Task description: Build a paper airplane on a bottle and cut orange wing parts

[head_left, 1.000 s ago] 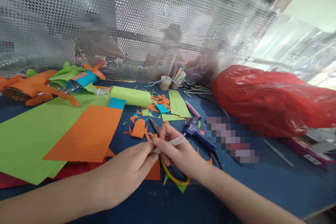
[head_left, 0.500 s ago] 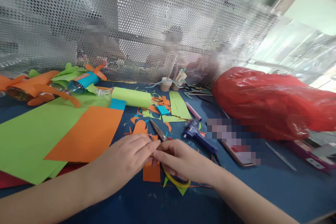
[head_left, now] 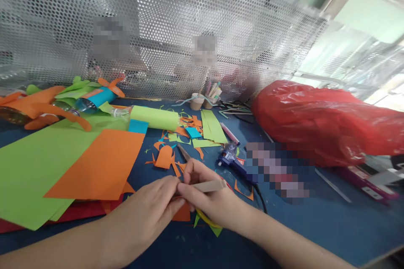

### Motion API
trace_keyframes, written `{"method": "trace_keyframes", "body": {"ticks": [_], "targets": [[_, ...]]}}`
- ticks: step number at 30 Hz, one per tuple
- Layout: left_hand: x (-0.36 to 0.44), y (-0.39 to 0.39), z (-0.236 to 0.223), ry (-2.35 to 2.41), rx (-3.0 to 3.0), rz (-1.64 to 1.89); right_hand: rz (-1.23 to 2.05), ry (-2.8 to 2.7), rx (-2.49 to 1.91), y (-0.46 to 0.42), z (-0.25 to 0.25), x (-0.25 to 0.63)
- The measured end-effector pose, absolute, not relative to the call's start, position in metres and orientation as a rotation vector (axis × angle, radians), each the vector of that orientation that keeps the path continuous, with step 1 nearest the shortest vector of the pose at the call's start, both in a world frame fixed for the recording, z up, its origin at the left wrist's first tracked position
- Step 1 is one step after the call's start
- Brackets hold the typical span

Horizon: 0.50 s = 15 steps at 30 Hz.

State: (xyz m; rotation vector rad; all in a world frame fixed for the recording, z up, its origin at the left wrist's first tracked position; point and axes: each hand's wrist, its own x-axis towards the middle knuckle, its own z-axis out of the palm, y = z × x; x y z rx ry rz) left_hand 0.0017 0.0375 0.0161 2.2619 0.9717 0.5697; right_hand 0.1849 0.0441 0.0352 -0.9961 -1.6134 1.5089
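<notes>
My right hand (head_left: 208,193) pinches a pale marker (head_left: 210,185), whose blunt end points right over the back of the hand. Against its fingertips press the curled fingers of my left hand (head_left: 154,204); what these hold is hidden. Under and behind my right hand lie scissors, with one blade (head_left: 184,152) and part of the yellow handle (head_left: 208,220) showing. A piece of orange paper (head_left: 181,214) sits below the fingertips. Just beyond is an orange cutout (head_left: 164,157) with a rounded top, among scraps.
A blue glue gun (head_left: 235,164) with a black cord lies right of my hands. Large green (head_left: 31,176) and orange sheets (head_left: 97,164) spread left. Paper-wrapped bottles (head_left: 154,117) and cups of pens (head_left: 197,101) stand farther back. A red plastic bag (head_left: 315,122) bulges at right.
The marker lay along my right hand, dropped from sight half a second ago, and shows again now. My hands have stayed together, shifting slightly left and down.
</notes>
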Motion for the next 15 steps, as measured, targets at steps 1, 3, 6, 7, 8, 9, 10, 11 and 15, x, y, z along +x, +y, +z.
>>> {"method": "trace_keyframes", "body": {"ticks": [1,3,6,7,8,9,10,11,15], "targets": [[0.004,0.036,0.017,0.966,2.211,0.55,1.474,-1.631,-1.0,0.042,0.033,0.184],[0.006,0.036,0.019,0.96,2.163,0.53,1.428,-1.633,-1.004,0.041,0.03,0.182],[0.006,0.036,0.021,0.949,2.161,0.511,1.436,-1.585,-0.947,0.041,0.026,0.182],[0.005,0.036,0.022,0.935,2.158,0.515,1.439,-1.57,-0.925,0.041,0.025,0.182],[0.004,0.036,0.024,0.917,2.147,0.524,1.441,-1.559,-0.909,0.041,0.024,0.182],[0.003,0.036,0.025,0.9,2.131,0.538,1.444,-1.549,-0.898,0.041,0.023,0.182],[0.003,0.036,0.026,0.885,2.112,0.547,1.448,-1.54,-0.895,0.041,0.022,0.181],[0.003,0.036,0.027,0.88,2.098,0.552,1.457,-1.532,-0.897,0.04,0.021,0.181],[0.001,0.036,0.027,0.892,2.068,0.505,1.483,-1.511,-0.933,0.039,0.018,0.179]]}}
